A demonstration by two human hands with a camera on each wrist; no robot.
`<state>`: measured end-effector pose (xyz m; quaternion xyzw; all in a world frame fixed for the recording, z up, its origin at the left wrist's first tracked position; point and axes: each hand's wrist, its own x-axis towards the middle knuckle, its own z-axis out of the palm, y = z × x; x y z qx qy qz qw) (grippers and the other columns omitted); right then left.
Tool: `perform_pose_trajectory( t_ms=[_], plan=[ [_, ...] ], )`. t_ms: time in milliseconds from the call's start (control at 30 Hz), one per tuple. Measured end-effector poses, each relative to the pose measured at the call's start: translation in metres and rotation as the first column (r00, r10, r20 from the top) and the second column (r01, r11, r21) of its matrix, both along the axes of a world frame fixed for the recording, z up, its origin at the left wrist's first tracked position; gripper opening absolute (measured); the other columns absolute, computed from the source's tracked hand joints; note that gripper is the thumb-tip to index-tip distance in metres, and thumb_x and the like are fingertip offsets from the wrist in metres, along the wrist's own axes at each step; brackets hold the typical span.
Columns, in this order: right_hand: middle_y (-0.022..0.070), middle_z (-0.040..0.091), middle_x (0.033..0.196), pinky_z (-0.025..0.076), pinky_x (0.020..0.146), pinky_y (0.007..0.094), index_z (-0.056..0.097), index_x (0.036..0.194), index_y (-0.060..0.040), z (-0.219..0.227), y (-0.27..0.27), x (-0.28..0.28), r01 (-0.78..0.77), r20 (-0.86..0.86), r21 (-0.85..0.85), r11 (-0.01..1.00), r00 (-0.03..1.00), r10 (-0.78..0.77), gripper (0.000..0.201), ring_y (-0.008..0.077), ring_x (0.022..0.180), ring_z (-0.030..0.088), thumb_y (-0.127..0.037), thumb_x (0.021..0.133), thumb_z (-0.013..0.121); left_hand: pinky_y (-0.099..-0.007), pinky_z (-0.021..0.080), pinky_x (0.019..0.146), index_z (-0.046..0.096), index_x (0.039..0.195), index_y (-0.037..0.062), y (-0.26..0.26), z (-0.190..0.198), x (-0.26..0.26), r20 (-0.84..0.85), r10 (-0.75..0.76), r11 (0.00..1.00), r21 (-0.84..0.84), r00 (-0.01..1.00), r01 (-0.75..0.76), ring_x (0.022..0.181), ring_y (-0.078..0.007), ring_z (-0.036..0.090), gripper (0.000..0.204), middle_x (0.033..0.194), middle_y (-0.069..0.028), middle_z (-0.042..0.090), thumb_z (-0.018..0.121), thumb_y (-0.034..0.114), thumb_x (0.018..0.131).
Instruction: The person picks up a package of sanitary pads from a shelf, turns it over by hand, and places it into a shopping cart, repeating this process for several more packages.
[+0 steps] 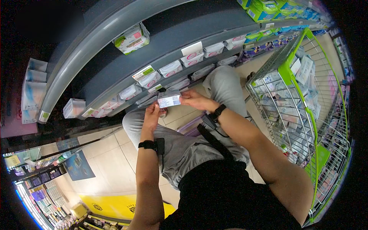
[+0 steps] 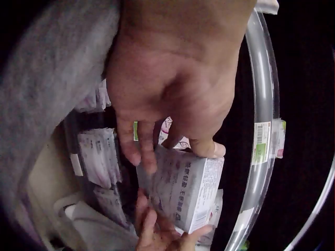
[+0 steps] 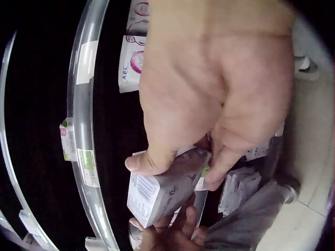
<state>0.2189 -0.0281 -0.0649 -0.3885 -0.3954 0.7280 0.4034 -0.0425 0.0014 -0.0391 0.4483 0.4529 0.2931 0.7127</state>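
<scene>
Both hands hold one small boxy pack of sanitary pads [image 1: 168, 100], pale with fine print and a barcode, in front of the lower shelf. My left hand [image 1: 151, 115] pinches its left end; my right hand [image 1: 194, 100] grips the right end. In the left wrist view, the left thumb lies on the printed edge of the pack [image 2: 183, 183] and the fingers sit at the other side. The right wrist view shows the right thumb beside the barcode on the pack [image 3: 170, 191]. Similar packs [image 1: 170, 69] line the shelf just beyond the hands.
A wire shopping cart [image 1: 293, 76] with green trim, loaded with packets, stands on the right. The grey shelf [image 1: 168, 34] curves across the front, holding a green-and-white pack [image 1: 132, 39]. The person's bent knees [image 1: 226, 86] are close below the shelf. Tiled floor [image 1: 103, 157] lies to the left.
</scene>
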Motion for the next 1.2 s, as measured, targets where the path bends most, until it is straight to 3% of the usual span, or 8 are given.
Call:
perform_pose_trajectory(
  t_ms=[267, 533, 667, 767, 833, 900, 1000, 1200],
  plan=[
    [0.0023, 0.067, 0.1, 0.048, 0.084, 0.0245, 0.067, 0.105, -0.0001, 0.006, -0.002, -0.004, 0.089, -0.1, -0.101, 0.991, 0.99, -0.099, 0.036, 0.0097, 0.092, 0.059, -0.034, 0.093, 0.064, -0.0268, 0.05, 0.072, 0.063, 0.116, 0.0001, -0.002, 0.017, 0.006, -0.141, -0.049, 0.994, 0.087, 0.989, 0.062, 0.088, -0.0123, 0.062, 0.041, 0.099, -0.0051, 0.068, 0.052, 0.036, 0.099],
    [0.0016, 0.065, 0.089, 0.048, 0.071, 0.0259, 0.067, 0.101, -0.0026, 0.007, 0.002, -0.001, 0.079, 0.199, -0.026, 0.997, 0.977, -0.072, 0.033, 0.0087, 0.08, 0.058, -0.033, 0.089, 0.068, -0.0261, 0.046, 0.07, 0.065, 0.11, -0.0011, -0.004, 0.018, 0.009, -0.285, -0.025, 0.981, 0.18, 0.958, 0.079, 0.078, -0.0096, 0.058, 0.04, 0.09, -0.0039, 0.067, 0.055, 0.036, 0.098],
    [0.0029, 0.064, 0.085, 0.049, 0.067, 0.029, 0.062, 0.108, 0.0013, 0.005, -0.002, -0.008, 0.023, 0.276, 0.056, 0.998, 0.96, -0.038, 0.053, 0.0124, 0.074, 0.057, -0.042, 0.081, 0.074, -0.0282, 0.051, 0.075, 0.057, 0.116, -0.0049, -0.006, 0.026, 0.013, -0.18, 0.014, 0.976, 0.217, 0.984, 0.026, 0.086, -0.0126, 0.059, 0.038, 0.105, -0.0076, 0.063, 0.056, 0.028, 0.098],
    [0.0047, 0.063, 0.092, 0.049, 0.068, 0.0309, 0.058, 0.114, 0.0033, 0.017, -0.011, -0.012, 0.104, 0.313, 0.093, 0.99, 0.941, -0.128, 0.067, 0.0146, 0.081, 0.057, -0.049, 0.077, 0.076, -0.0344, 0.052, 0.083, 0.045, 0.132, -0.0014, -0.013, 0.025, 0.023, -0.189, 0.131, 0.975, 0.202, 0.973, -0.092, 0.099, -0.0205, 0.061, 0.053, 0.118, -0.0103, 0.059, 0.049, 0.04, 0.099],
    [0.0057, 0.062, 0.1, 0.05, 0.069, 0.0312, 0.056, 0.117, 0.004, 0.009, -0.003, -0.013, -0.01, 0.257, 0.034, 0.999, 0.966, 0.001, 0.07, 0.0144, 0.087, 0.057, -0.05, 0.077, 0.076, -0.0355, 0.051, 0.082, 0.039, 0.138, 0.0021, -0.004, -0.009, -0.001, -0.058, -0.091, 0.993, 0.073, 0.994, 0.095, 0.097, -0.0216, 0.061, 0.063, 0.12, -0.0088, 0.058, 0.048, 0.05, 0.097],
    [0.0046, 0.061, 0.102, 0.05, 0.07, 0.0288, 0.053, 0.119, 0.0007, -0.01, -0.004, -0.018, 0.038, 0.187, 0.024, 0.999, 0.981, -0.041, 0.067, 0.0129, 0.088, 0.056, -0.048, 0.079, 0.075, -0.0346, 0.05, 0.079, 0.039, 0.138, 0.0042, -0.019, 0.037, 0.02, 0.056, -0.061, 0.998, 0.023, 0.997, 0.059, 0.098, -0.0199, 0.061, 0.067, 0.122, -0.0077, 0.058, 0.051, 0.053, 0.093],
    [0.0031, 0.059, 0.101, 0.051, 0.067, 0.026, 0.054, 0.116, -0.0008, 0.008, -0.009, -0.009, -0.071, 0.098, 0.097, 0.993, 0.993, 0.061, 0.062, 0.0118, 0.083, 0.056, -0.047, 0.08, 0.073, -0.0357, 0.048, 0.089, 0.038, 0.139, 0.0041, -0.006, 0.008, 0.003, 0.102, -0.078, 0.996, 0.053, 0.992, 0.073, 0.109, -0.0204, 0.057, 0.058, 0.128, -0.0078, 0.055, 0.056, 0.039, 0.096],
    [0.0175, 0.054, 0.128, 0.043, 0.098, 0.0362, 0.041, 0.135, 0.0057, 0.03, -0.016, 0.005, -0.106, 0.24, 0.27, 0.957, 0.97, 0.039, 0.085, 0.0279, 0.117, 0.052, -0.043, 0.076, 0.077, -0.0392, 0.046, 0.097, 0.051, 0.124, -0.0008, -0.018, 0.045, 0.024, 0.249, -0.061, 0.998, 0.016, 0.967, 0.059, 0.108, -0.0225, 0.06, 0.041, 0.12, -0.0104, 0.061, 0.067, 0.008, 0.088]
  ],
)
